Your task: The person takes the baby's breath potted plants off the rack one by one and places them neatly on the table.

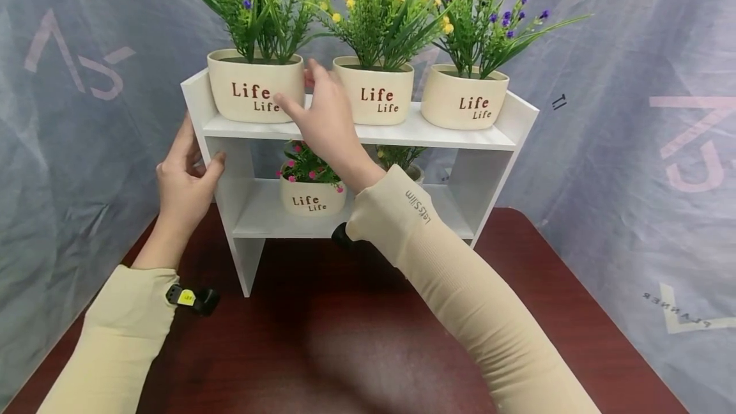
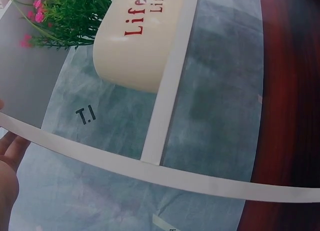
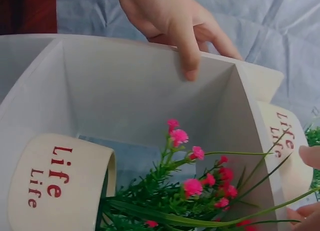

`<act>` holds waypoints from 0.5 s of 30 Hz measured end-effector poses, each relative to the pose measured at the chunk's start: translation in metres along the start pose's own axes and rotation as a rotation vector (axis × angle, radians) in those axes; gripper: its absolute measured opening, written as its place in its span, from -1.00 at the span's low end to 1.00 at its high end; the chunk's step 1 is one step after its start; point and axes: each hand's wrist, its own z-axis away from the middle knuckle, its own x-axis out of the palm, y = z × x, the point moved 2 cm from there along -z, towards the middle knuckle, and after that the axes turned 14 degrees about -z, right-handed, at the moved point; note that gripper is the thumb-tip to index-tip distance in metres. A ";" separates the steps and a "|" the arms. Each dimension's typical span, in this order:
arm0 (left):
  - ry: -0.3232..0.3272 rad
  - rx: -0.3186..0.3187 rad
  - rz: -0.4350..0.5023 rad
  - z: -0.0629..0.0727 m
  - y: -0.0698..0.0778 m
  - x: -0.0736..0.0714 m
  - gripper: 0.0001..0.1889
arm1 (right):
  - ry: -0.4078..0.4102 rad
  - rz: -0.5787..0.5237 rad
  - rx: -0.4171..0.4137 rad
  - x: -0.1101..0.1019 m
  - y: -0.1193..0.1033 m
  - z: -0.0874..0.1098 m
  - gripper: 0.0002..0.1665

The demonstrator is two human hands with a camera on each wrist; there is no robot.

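A white two-tier shelf [image 1: 368, 136] stands on the table. My left hand [image 1: 183, 181] grips its left side panel [image 3: 115, 81], thumb on the inner face and fingers outside. On the top tier, my right hand [image 1: 330, 117] holds the right end of the left cream flowerpot [image 1: 244, 91], which carries purple flowers. Its thumb lies across the pot's front, fingers round the end. Beside that hand stands a pot with yellow flowers [image 1: 374, 91]; farther right is another pot with purple flowers [image 1: 466, 98]. Below, a pink-flowered pot [image 1: 313, 199] sits on the lower tier.
Partly hidden by my right forearm, another potted plant [image 1: 402, 157] stands on the lower tier. The dark red table [image 1: 402, 331] extends in front of the shelf. A grey-blue printed cloth [image 1: 621, 145] hangs behind and at both sides.
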 end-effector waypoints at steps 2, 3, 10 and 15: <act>0.003 0.005 0.001 0.000 0.000 0.000 -0.27 | 0.019 -0.012 -0.022 0.001 0.001 0.002 -0.09; 0.004 0.007 0.001 0.000 0.000 0.000 -0.27 | 0.027 -0.012 -0.034 0.001 0.001 0.002 -0.10; 0.002 0.016 -0.004 0.001 -0.001 -0.001 -0.28 | 0.068 0.055 -0.123 0.006 0.003 0.009 -0.15; -0.003 0.014 -0.003 0.002 -0.001 -0.001 -0.28 | 0.090 0.082 -0.153 0.009 0.002 0.014 -0.18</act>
